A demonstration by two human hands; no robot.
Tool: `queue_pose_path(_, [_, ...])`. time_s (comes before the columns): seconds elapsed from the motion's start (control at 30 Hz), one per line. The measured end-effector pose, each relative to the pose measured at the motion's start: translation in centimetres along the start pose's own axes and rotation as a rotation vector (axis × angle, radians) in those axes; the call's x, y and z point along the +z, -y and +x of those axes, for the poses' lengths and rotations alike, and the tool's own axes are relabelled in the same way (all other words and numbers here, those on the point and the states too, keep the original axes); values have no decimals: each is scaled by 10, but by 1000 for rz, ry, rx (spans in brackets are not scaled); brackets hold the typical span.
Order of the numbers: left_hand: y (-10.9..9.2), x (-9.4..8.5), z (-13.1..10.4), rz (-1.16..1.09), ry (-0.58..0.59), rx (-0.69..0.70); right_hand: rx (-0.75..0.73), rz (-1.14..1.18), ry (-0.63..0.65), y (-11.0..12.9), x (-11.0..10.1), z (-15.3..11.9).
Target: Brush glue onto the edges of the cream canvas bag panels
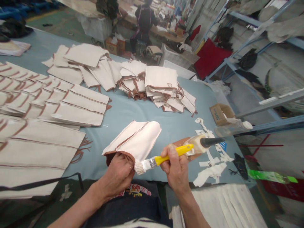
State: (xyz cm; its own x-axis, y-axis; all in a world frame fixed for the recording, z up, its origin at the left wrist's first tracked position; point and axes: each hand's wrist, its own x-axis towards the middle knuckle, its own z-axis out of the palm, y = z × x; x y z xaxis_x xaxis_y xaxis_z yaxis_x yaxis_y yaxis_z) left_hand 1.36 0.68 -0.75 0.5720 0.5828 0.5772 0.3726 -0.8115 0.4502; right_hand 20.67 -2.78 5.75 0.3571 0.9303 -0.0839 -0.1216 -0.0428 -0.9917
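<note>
A cream fabric piece with brown trim (140, 139) lies on the blue-grey table (95, 158) in front of me. My left hand (120, 172) is closed on its near brown-edged opening, with the fingertips partly hidden by the fabric. My right hand (175, 164) grips the yellow handle of a brush (174, 153). The brush's whitish bristles point left and touch or nearly touch the trimmed edge beside my left hand. Just beyond my right hand, a cloudy bottle with a dark nozzle (198, 144) lies on a brown piece.
Overlapping cream pieces (78, 104) cover the left side, with more piles (161, 77) at the back. White scraps (211, 174), a small cardboard box (221, 114) and a clear bottle (231, 128) are at the right. Shelving stands beyond; a person (144, 20) is in the background.
</note>
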Motion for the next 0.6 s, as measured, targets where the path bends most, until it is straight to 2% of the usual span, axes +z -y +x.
queue_pose_path(0.17, [6, -1, 0, -46, 67, 6, -72, 126, -225, 0, -5, 9])
queue_pose_path(0.3, [13, -2, 2, -126, 164, 46, -82, 110, -223, -7, -3, 12])
queue_pose_path(0.37, [16, -1, 2, -206, 191, 22, -135, 75, -259, -13, -2, 14])
queue_pose_path(0.43, [20, 2, 0, -303, 228, -83, -217, 28, -297, -19, -1, 18])
queue_pose_path(0.53, [25, 8, -6, -405, 329, -377, -288, -51, -291, -33, -1, 25])
queue_pose_path(0.6, [27, 11, -9, -428, 373, -516, -310, -100, -275, -47, 0, 27])
